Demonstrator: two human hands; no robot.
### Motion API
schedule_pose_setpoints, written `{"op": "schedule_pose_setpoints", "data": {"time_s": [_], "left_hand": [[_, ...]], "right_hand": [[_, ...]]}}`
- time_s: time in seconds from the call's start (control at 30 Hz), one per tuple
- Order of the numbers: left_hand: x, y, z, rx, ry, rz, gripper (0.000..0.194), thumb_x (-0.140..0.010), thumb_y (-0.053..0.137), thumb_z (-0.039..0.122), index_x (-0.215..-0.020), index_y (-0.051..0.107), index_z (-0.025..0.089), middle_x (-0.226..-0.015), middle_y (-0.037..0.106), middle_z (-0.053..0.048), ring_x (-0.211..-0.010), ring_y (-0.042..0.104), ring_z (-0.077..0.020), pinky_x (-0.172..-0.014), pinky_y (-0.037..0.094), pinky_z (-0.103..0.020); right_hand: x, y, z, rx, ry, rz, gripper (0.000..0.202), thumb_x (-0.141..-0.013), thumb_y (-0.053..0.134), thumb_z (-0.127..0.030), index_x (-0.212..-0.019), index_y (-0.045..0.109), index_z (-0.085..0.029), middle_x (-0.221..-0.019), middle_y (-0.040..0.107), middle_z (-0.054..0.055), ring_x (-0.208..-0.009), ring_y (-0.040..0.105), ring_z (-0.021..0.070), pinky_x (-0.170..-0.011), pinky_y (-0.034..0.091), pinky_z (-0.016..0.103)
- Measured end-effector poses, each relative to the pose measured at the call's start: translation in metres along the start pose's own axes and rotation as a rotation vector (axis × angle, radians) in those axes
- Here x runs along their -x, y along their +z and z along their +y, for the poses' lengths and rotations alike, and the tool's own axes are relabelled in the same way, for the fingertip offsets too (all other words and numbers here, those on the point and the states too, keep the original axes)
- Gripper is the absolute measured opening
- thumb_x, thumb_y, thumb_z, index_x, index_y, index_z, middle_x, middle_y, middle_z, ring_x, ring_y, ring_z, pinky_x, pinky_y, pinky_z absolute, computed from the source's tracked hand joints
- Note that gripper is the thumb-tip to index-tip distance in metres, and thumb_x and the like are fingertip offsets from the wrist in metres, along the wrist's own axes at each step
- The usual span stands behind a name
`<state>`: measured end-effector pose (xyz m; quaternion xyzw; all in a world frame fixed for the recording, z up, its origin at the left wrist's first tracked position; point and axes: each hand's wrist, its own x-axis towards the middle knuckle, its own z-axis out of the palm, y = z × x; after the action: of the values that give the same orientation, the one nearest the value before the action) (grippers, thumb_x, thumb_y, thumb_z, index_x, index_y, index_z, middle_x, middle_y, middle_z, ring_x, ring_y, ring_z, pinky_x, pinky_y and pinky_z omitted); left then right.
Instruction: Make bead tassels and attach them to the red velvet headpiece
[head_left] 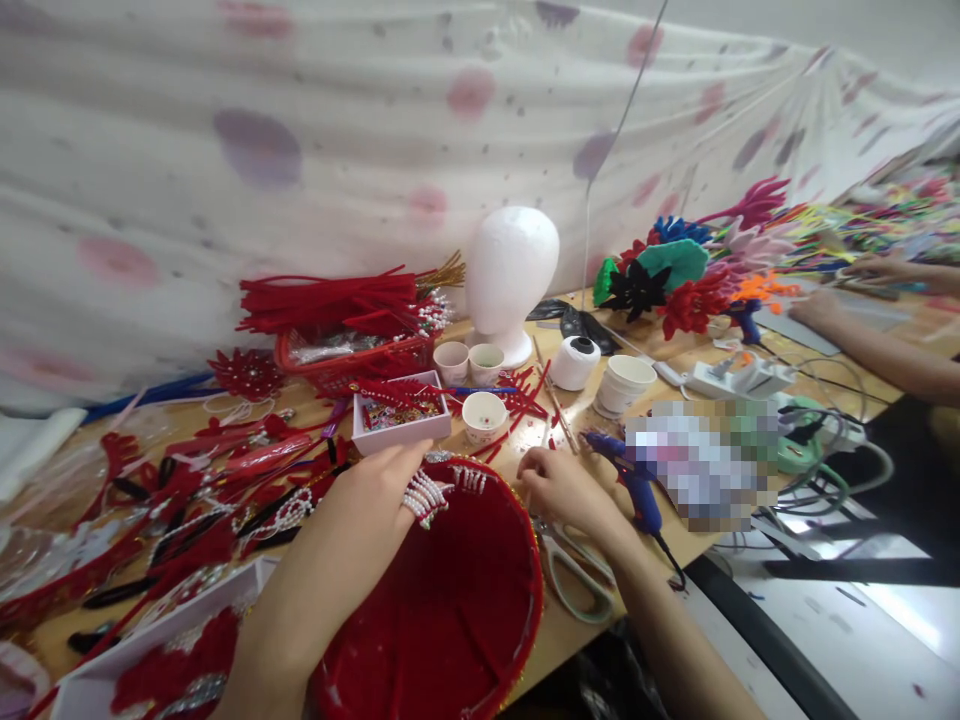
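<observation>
A deep red, hollow headdress [457, 590] with a gold-trimmed rim lies tilted with its inside toward me. My left hand [375, 510] is closed on its upper left edge, the fingertips mostly hidden. Strands of small white pearls [425, 497] hang beside those fingers, and a row of short beaded fringe [471, 480] hangs inside the rim. My right hand [562, 487] is at the upper right of the rim, fingers curled inward; whatever is between them is hidden. Scissors [577, 590] lie under my right wrist, handles toward me.
A white foam head [512, 275] stands at the back. Paper cups [484, 417], a box of beads [401, 415] and a thread cone [575, 362] are before it. A blue glue gun [634, 480] lies right, near a power strip [739, 378]. Another person's hands [825, 310] work at far right.
</observation>
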<state>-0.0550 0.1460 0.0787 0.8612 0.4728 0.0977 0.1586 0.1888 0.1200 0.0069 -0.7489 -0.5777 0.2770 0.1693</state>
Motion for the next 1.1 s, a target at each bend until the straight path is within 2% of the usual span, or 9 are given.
{"op": "schedule_pose_setpoints", "data": {"time_s": [0.13,0.27,0.4,0.47,0.57,0.63,0.8,0.93,1.1], "left_hand": [[-0.001,-0.001,-0.002,-0.019,-0.014,0.001,0.064,-0.081,0.041,0.001,-0.142,0.055,0.015,-0.146,0.06,-0.009,-0.134,0.057,-0.0255,-0.114,0.046,-0.044],[-0.001,-0.001,-0.004,-0.031,-0.008,0.005,0.065,-0.08,0.041,0.0,-0.142,0.056,0.014,-0.145,0.061,-0.01,-0.133,0.058,-0.0251,-0.114,0.045,-0.043],[-0.001,-0.001,-0.004,-0.039,0.001,-0.007,0.064,-0.082,0.04,0.001,-0.143,0.055,0.015,-0.146,0.06,-0.01,-0.133,0.058,-0.0245,-0.115,0.044,-0.042],[-0.001,-0.002,-0.003,-0.038,0.0,-0.012,0.065,-0.082,0.04,0.001,-0.144,0.054,0.016,-0.146,0.06,-0.009,-0.133,0.058,-0.0242,-0.115,0.044,-0.042],[-0.002,-0.004,0.0,-0.032,-0.025,-0.02,0.068,-0.079,0.039,0.0,-0.143,0.054,0.016,-0.145,0.061,-0.008,-0.135,0.056,-0.0238,-0.115,0.044,-0.042],[-0.002,-0.005,0.002,-0.026,-0.035,-0.028,0.069,-0.078,0.039,-0.001,-0.143,0.055,0.016,-0.143,0.062,-0.008,-0.135,0.056,-0.0231,-0.116,0.043,-0.041],[-0.002,-0.005,-0.002,-0.003,0.031,-0.025,0.072,-0.079,0.035,-0.002,-0.146,0.051,0.017,-0.147,0.058,-0.008,-0.137,0.054,-0.0201,-0.118,0.04,-0.041],[-0.002,-0.007,-0.002,-0.011,0.048,-0.051,0.068,-0.08,0.034,-0.001,-0.144,0.052,0.011,-0.14,0.063,-0.013,-0.135,0.056,-0.0226,-0.117,0.041,-0.044],[-0.002,-0.009,0.002,0.017,0.068,-0.033,0.068,-0.079,0.034,-0.002,-0.143,0.053,0.011,-0.146,0.059,-0.012,-0.136,0.054,-0.0223,-0.118,0.039,-0.043]], "right_hand": [[0.001,-0.013,0.02,-0.222,-0.087,0.13,0.028,-0.088,0.041,-0.013,-0.099,0.067,-0.015,-0.091,0.074,0.006,-0.078,0.072,0.0171,-0.067,0.057,0.028],[0.006,-0.02,0.023,-0.319,-0.185,0.289,0.029,-0.096,0.04,-0.022,-0.116,0.06,-0.018,-0.087,0.067,0.004,-0.077,0.068,0.0172,-0.072,0.056,0.031],[0.022,-0.024,0.016,-0.393,-0.344,0.519,0.055,-0.101,0.04,-0.024,-0.154,0.023,-0.021,-0.074,0.055,-0.003,-0.063,0.057,0.0164,-0.065,0.051,0.032],[0.031,-0.025,0.012,-0.417,-0.416,0.574,0.058,-0.101,0.044,-0.025,-0.154,0.021,-0.022,-0.077,0.056,-0.002,-0.064,0.057,0.0163,-0.064,0.051,0.031],[0.046,-0.027,0.005,-0.412,-0.476,0.51,0.031,-0.103,0.046,-0.027,-0.134,0.048,-0.025,-0.084,0.061,0.001,-0.071,0.062,0.0155,-0.065,0.053,0.029],[0.056,-0.031,0.0,-0.39,-0.529,0.469,0.021,-0.104,0.043,-0.024,-0.122,0.054,-0.026,-0.083,0.063,0.0,-0.07,0.064,0.0138,-0.065,0.053,0.026],[0.072,-0.058,-0.02,0.082,-0.703,0.394,0.023,-0.1,0.048,-0.015,-0.114,0.065,-0.024,-0.093,0.07,0.004,-0.075,0.067,0.0154,-0.062,0.049,0.026],[0.079,-0.08,-0.044,0.351,-0.857,0.316,0.026,-0.097,0.051,-0.011,-0.105,0.073,-0.021,-0.089,0.075,0.004,-0.073,0.07,0.0186,-0.06,0.047,0.029],[0.078,-0.086,-0.07,0.597,-0.792,0.266,0.022,-0.088,0.06,-0.005,-0.09,0.076,-0.021,-0.083,0.077,0.004,-0.068,0.07,0.018,-0.058,0.045,0.029]]}}
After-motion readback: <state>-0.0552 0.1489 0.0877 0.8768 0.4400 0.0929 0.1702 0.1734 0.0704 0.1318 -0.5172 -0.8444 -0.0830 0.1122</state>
